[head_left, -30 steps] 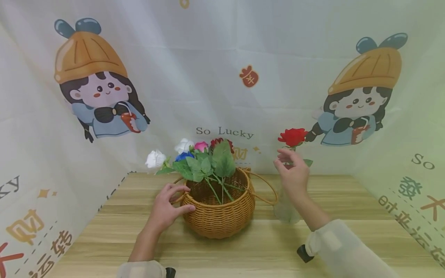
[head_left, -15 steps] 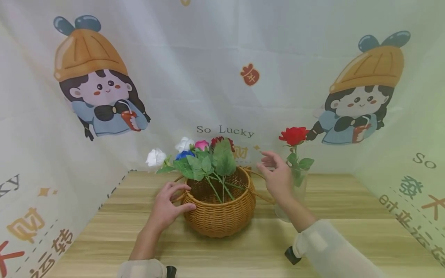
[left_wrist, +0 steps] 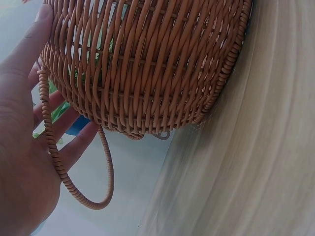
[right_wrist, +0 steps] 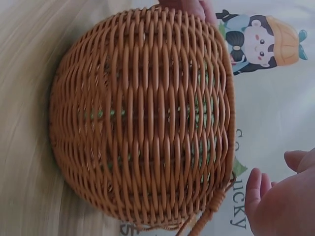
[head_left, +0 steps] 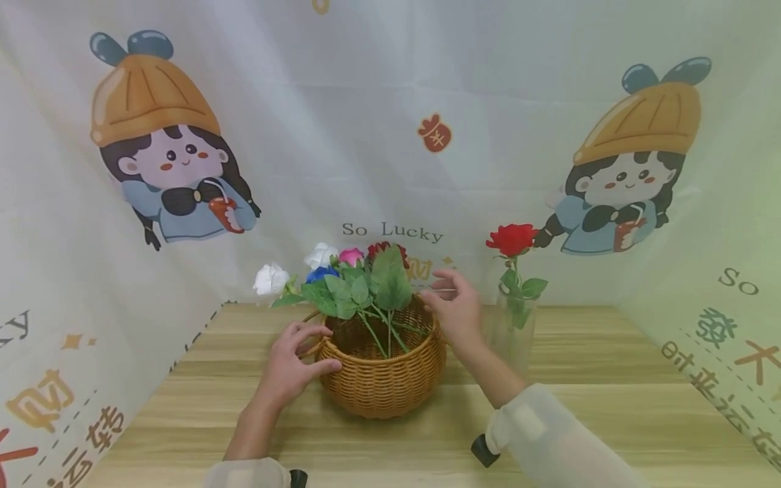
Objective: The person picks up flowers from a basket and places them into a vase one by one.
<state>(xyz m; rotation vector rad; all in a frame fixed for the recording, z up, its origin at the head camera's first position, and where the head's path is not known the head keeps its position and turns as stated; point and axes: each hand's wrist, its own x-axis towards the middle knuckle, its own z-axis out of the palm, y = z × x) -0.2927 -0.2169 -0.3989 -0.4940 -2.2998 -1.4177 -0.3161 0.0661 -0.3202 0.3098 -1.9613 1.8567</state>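
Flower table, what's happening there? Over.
Left hand touching basket; right hand near it, nothing visibly held. Red rose upright in clear vase. Leaves over basket's far side, possibly in the way.

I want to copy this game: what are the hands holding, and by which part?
The left hand holds the wicker basket at its rim, beside a handle. The right hand holds nothing that I can see.

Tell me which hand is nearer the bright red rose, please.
Right: the right hand is left of the red rose; the left hand is farther left, touching the wicker basket.
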